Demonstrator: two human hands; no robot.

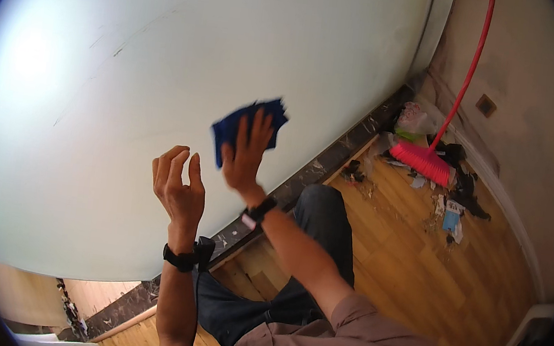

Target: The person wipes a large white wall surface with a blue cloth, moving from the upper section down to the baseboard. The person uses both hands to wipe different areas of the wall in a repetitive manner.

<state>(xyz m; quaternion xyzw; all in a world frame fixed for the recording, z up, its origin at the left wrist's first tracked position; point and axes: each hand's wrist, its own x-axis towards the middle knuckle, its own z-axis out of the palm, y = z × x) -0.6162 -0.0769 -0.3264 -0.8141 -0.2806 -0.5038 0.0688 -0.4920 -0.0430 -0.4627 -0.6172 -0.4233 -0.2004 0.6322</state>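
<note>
My right hand (246, 156) presses a folded dark blue cloth (225, 131) flat against a large frosted glass panel (126, 104), its fingers spread over the cloth. To its left, my left hand (179, 185) is raised before the glass with curled fingers and holds nothing. Black bands are on both wrists. The glass bears thin dark scratches or marks at upper left and a bright glare at far left. Along its lower edge runs a dark marbled stone strip (307, 176).
A pink broom (421, 163) with a red handle stands at right on a heap of litter (466, 194), plastic bags and scraps, on the wood-look floor (399, 269). Behind it is a stained wall (520, 62) with a small square fitting (486, 105). My bent knees are beside the glass.
</note>
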